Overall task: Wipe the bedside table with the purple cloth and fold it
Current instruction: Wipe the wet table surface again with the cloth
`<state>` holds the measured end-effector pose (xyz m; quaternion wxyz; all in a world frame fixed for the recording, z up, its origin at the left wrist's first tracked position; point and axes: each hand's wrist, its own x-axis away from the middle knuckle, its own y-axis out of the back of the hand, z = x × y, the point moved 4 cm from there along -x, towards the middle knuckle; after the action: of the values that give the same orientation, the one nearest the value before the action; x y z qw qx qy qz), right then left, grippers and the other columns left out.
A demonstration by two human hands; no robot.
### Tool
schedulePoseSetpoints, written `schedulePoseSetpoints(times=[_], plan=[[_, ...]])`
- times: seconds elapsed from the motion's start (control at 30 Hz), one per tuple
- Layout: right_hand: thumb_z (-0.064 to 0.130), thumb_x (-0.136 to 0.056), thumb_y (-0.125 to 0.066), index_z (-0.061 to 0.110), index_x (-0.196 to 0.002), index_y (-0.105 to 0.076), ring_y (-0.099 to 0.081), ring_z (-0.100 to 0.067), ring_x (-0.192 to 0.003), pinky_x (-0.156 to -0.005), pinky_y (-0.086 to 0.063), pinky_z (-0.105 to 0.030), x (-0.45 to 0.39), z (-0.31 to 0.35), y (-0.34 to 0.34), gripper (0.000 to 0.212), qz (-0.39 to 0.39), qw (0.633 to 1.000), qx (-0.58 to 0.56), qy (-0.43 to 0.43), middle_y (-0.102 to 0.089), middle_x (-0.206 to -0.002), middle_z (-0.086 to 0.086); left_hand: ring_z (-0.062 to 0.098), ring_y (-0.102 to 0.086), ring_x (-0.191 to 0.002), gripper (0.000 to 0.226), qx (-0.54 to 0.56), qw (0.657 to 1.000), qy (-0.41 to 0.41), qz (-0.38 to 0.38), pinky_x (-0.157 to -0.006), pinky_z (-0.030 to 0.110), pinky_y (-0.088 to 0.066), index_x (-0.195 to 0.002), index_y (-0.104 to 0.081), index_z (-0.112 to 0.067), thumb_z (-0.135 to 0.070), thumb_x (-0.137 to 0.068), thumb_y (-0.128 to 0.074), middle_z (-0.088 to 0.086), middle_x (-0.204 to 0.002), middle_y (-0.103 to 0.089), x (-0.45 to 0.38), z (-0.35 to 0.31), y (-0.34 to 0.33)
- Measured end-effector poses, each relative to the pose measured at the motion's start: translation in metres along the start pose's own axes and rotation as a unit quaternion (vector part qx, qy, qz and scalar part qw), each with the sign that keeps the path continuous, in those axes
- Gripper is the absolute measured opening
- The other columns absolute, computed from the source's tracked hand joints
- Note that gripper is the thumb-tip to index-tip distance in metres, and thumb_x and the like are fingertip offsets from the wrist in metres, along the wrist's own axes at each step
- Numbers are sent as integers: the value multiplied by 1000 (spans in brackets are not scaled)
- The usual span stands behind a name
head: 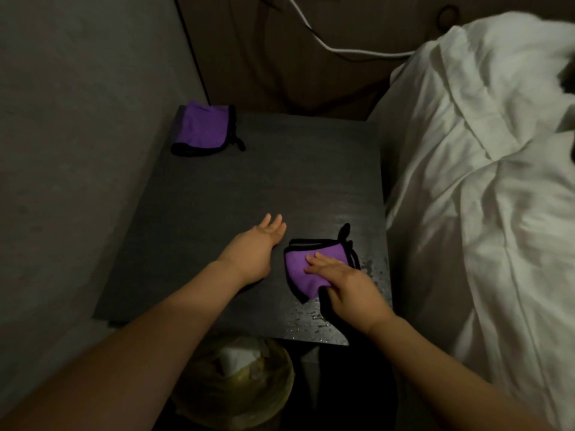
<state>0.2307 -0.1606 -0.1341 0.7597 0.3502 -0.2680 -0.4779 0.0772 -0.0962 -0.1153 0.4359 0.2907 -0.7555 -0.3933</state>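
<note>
On the dark desk (217, 194) a folded purple cloth (303, 269) with black edging lies near the front right corner, and the right hand (345, 287) rests on top of it with fingers laid out fairly straight and flat across the fabric — pressing down on it, not curled around it, as far as can be seen. A black loop of the cloth's trim sticks up at its far right corner. The left hand (256, 247) lies just to the left of the cloth, apart from it, palm down on the bare desk with fingers relaxed and extended, holding nothing. Small wet droplets or streaks glisten on the desk surface by the front right edge, around and below the right hand. A second purple cloth (203, 129), also folded and black-edged, sits at the far left corner of the desk, against the grey wall (77, 119). To the right of the desk is a bed with rumpled white bedding (482, 181). A white cable (342, 49) runs along behind the desk toward the bed, and below the front edge stands a bin (236, 387) lined with a yellowish bag — something white lies inside it
</note>
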Motion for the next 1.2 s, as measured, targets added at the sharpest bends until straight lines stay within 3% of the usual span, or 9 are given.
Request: schedulePoseSetpoints(times=[0.13,0.3,0.37,0.53,0.6,0.67,0.77,1.0,1.2], plan=[[2,-69,-50,7,-107,-65,-55,-26,-114,-101,-31,-31,1,2,1,41,-13,1000,4,1,-62,-120,-10,16,1,-146,78,4,1000,1,1,-120,31,-11,-147,-9,-13,7,-79,-43,3,-158,1,0,0,0],[17,-75,-36,7,-110,-64,-51,-24,-117,-104,-25,-37,2,3,2,45,0,1000,2,-7,-60,-123,-10,16,1,-146,78,10,1000,0,-3,-118,29,-10,-147,-9,-13,6,-80,-43,3,-158,1,1,0,-2],[19,-74,-34,7,-111,-63,-49,-21,-118,-105,-23,-36,3,4,2,48,-4,1000,5,-9,-59,-124,-10,16,1,-146,77,12,1000,-3,-5,-118,29,-9,-147,-8,-12,7,-80,-42,3,-158,1,1,0,-2],[-3,-82,-50,12,-117,-59,-47,-20,-123,-106,-22,-22,1,4,6,40,-9,1000,-20,-22,-54,-131,-5,19,1,-146,75,11,1000,-9,-3,-120,31,-10,-146,-8,-10,8,-81,-40,6,-158,1,1,-1,-2],[1,-87,-50,15,-119,-58,-54,-19,-114,-100,-31,-20,-4,3,15,36,-42,994,-64,-84,-57,-128,-4,18,1,-146,74,9,1000,-8,-4,-120,30,-10,-146,-9,-10,8,-82,-39,5,-158,1,2,0,-1],[3,-89,-49,12,-120,-57,-55,-19,-112,-98,-35,-22,-11,4,30,33,-127,978,-111,-127,-59,-124,-7,18,0,-146,73,7,1000,-7,-4,-120,31,-11,-146,-9,-10,6,-83,-41,5,-158,1,2,-1,1],[1,-89,-48,8,-125,-52,-48,-15,-119,-98,-29,-13,-27,7,50,36,-203,961,-132,-134,-53,-131,-8,18,1,-146,73,3,1000,-7,-5,-120,33,-12,-147,-8,-11,5,-84,-41,4,-158,3,3,-3,1],[-6,-83,-47,9,-128,-48,-29,-23,-135,-111,-21,-32,-44,-19,15,48,-89,988,3,-123,-37,-143,-13,20,1,-146,73,2,1000,-6,-20,-119,31,-10,-146,-8,-9,6,-82,-40,6,-158,1,0,-3,-2],[-11,-66,-54,1,-116,-58,-46,-41,-120,-100,-30,-57,-9,-2,-6,52,-82,994,36,-67,-53,-127,-24,21,1,-146,73,0,1000,3,-20,-118,30,-10,-146,-7,-9,4,-83,-40,8,-158,1,2,-2,-8]])
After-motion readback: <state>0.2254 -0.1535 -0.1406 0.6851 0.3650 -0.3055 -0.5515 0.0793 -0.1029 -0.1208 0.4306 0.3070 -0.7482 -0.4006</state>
